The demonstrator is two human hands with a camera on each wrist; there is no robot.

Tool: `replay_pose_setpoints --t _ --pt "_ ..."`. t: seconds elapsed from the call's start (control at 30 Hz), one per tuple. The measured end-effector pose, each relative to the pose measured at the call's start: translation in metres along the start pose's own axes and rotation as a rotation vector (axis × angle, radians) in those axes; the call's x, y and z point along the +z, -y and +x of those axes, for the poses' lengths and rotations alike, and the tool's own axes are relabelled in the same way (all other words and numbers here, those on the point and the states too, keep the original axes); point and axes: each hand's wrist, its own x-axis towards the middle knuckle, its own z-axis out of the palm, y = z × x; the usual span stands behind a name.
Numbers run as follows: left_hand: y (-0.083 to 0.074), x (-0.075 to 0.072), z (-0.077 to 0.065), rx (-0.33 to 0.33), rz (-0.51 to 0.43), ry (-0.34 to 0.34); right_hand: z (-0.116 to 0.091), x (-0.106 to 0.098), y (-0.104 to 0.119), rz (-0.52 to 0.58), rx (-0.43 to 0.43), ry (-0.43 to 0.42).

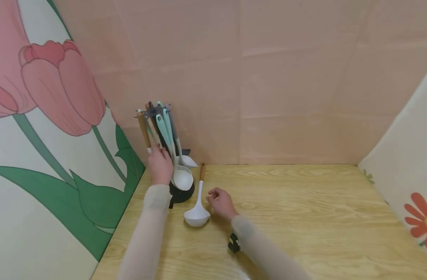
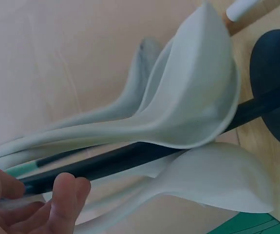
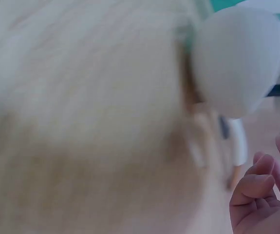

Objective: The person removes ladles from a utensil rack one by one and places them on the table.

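A black utensil stand (image 1: pixel 183 195) at the left back carries several hanging kitchen utensils. My left hand (image 1: pixel 160 165) reaches in among them; in the left wrist view its thumb and fingers curl round the stand's black pole (image 2: pixel 115 163). Beside this hand hang white ladles (image 2: pixel 193 92) with turquoise handles (image 1: pixel 163 130). Another white ladle (image 1: pixel 197 216) with a wooden handle lies on the table right of the stand, bowl toward me. Just right of that bowl is my right hand (image 1: pixel 222 202), fingers loosely bent and holding nothing.
The wood-grain table (image 1: pixel 304 210) extends to the right. Behind it rises a pinkish cloth wall (image 1: pixel 269 97). A tulip-printed panel (image 1: pixel 59 155) borders the left side close to the stand, and a flower-printed panel (image 1: pixel 409 175) the right.
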Motion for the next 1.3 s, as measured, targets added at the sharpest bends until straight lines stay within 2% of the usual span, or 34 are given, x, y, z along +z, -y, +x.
replay_pose_setpoints --t 0.03,0.27,0.47,0.63,0.7,0.87,1.03,1.3 --pt "0.001 0.000 0.002 -0.009 -0.002 0.009 0.011 0.010 -0.013 -0.045 -0.005 -0.027" --pt "0.007 0.001 0.008 -0.042 -0.064 0.080 0.016 0.007 0.029 -0.039 -0.123 0.008" --pt "0.012 0.005 0.007 -0.024 -0.163 0.054 0.017 0.011 0.061 -0.075 -0.239 0.045" --pt "0.013 0.005 0.006 -0.035 -0.246 0.049 0.020 0.013 0.085 -0.101 -0.242 0.093" --pt "0.014 0.004 0.006 -0.035 -0.251 0.055 0.023 0.013 0.093 -0.124 -0.252 0.108" --pt "0.016 0.005 0.007 -0.012 -0.235 0.067 0.032 0.013 0.111 -0.224 -0.341 0.131" --pt "0.018 0.007 0.007 0.025 -0.240 0.055 0.038 0.016 0.122 -0.303 -0.369 0.186" --pt "0.017 0.004 0.003 0.043 -0.263 0.063 0.045 0.022 0.125 -0.322 -0.388 0.270"
